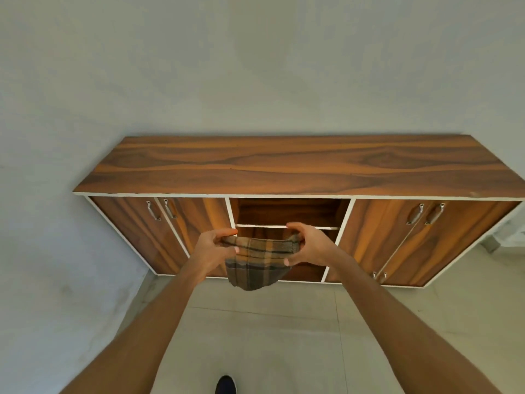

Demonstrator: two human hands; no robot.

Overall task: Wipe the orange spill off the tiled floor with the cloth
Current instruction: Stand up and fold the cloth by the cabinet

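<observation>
A brown and orange plaid cloth [257, 263] hangs between both hands in front of the cabinet's open middle shelves. My left hand [211, 247] pinches its left upper corner. My right hand [308, 245] grips its right upper corner, fingers curled over the edge. The cloth sags down in a loose fold above the pale tiled floor [284, 336]. No orange spill shows anywhere on the floor in view.
A long wood-grain cabinet [284, 166] stands against the grey wall, with closed doors left and right and open shelves [287, 213] in the middle. A dark shoe tip [225, 385] shows at the bottom edge. A grey leg of something [493, 245] stands at far right.
</observation>
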